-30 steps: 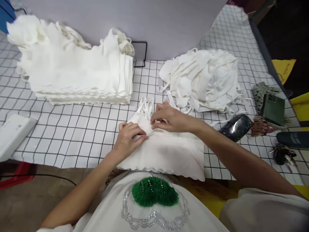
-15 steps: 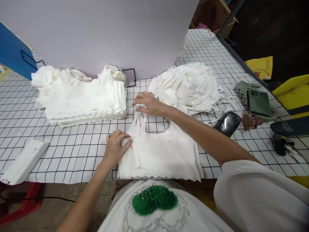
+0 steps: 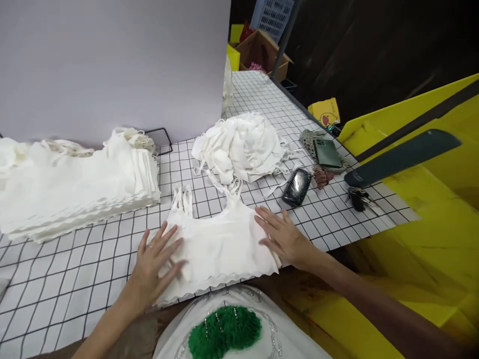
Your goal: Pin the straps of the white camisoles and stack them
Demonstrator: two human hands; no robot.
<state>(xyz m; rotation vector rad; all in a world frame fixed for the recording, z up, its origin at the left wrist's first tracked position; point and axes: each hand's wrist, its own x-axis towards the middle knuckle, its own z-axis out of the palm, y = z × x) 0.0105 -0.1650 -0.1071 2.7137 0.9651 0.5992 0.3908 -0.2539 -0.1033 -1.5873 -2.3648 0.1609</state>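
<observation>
The top [image 3: 219, 242] lies flat at the near table [image 3: 93, 259] edge, straps pointing far, its long axis running left to right. The left hand [image 3: 155, 264] presses its left side with fingers spread flat; the right hand [image 3: 282, 237] lies likewise flat and open on its right edge. Neither grips anything. A stack [image 3: 75, 184] sits far left, a loose pile [image 3: 241, 147] far right.

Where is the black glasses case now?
In the head view, the black glasses case lies on the checked table, right of centre, between the loose pile of white garments and the keys.
</observation>
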